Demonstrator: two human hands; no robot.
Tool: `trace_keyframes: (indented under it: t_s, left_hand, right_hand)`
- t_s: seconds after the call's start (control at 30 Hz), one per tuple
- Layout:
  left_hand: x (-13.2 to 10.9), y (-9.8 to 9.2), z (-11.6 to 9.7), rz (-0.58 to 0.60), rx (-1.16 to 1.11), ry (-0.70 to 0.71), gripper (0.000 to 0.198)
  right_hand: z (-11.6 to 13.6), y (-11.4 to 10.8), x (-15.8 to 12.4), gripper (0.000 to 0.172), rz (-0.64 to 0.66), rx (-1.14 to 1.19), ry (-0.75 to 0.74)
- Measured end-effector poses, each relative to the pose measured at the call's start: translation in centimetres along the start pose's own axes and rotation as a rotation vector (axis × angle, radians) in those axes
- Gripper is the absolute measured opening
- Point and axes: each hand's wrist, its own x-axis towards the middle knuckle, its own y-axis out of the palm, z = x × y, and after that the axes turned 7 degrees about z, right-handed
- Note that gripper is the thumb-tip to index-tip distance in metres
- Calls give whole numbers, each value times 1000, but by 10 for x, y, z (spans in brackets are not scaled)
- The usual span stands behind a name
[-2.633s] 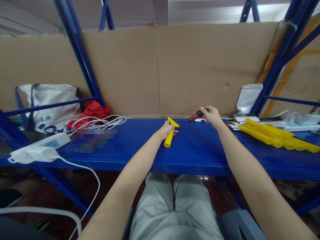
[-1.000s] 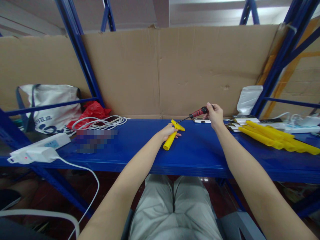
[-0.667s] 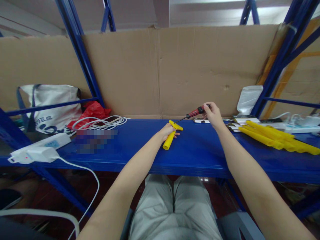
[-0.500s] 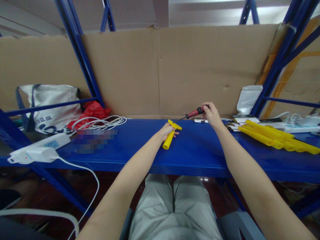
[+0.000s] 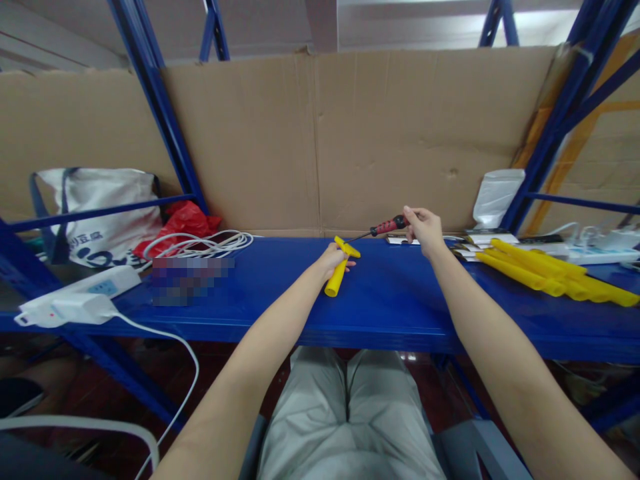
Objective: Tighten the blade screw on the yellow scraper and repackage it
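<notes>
Closed around a yellow T-shaped scraper-like tool [image 5: 337,277] is my left hand [image 5: 330,260], just above the blue shelf. The tool's crosspiece points away from me and its round handle slants toward me. My right hand [image 5: 424,228] pinches the butt end of a screwdriver [image 5: 387,227] with a red and black handle. Its thin dark shaft slopes down left to the crosspiece; the very tip is too small to make out. Part of the yellow tool is hidden behind my left fingers.
Several yellow handles [image 5: 560,272] lie piled at the right, beside flat white-and-black packs [image 5: 493,239]. A white power strip [image 5: 83,297], coiled white cable [image 5: 220,243], red plastic bag [image 5: 187,223] and cloth bag [image 5: 107,213] occupy the left. Cardboard [image 5: 320,140] stands behind the blue shelf [image 5: 400,313].
The screwdriver handle shows a different side, its red and black pattern turned, and my right fingers have shifted slightly on its end. My left hand and the yellow tool have barely moved.
</notes>
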Motion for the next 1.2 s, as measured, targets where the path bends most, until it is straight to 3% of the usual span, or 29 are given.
trace_keyframes:
  t_s: [0.17, 0.27, 0.5, 0.67, 0.83, 1.1, 1.2]
  left_hand:
    - [2, -1, 1, -7, 1, 4, 53]
    - [-1, 0, 0, -20, -2, 10, 53]
    - [-6, 2, -3, -34, 7, 0, 54]
    - [-6, 2, -3, -33, 16, 2, 51]
    - [-2, 0, 0, -22, 14, 1, 52]
    - [0, -1, 1, -19, 16, 0, 53]
    - [-2, 0, 0, -25, 16, 4, 54]
  right_hand:
    - [12, 0, -4, 36, 1, 146, 246]
    - [19, 2, -4, 32, 8, 248, 316]
    - [18, 7, -4, 33, -26, 237, 249]
    - [12, 2, -1, 35, -91, 190, 271]
    - [5, -2, 1, 28, -112, 174, 294]
    - [6, -10, 0, 27, 97, 286, 338]
    - [12, -9, -2, 27, 107, 375, 376]
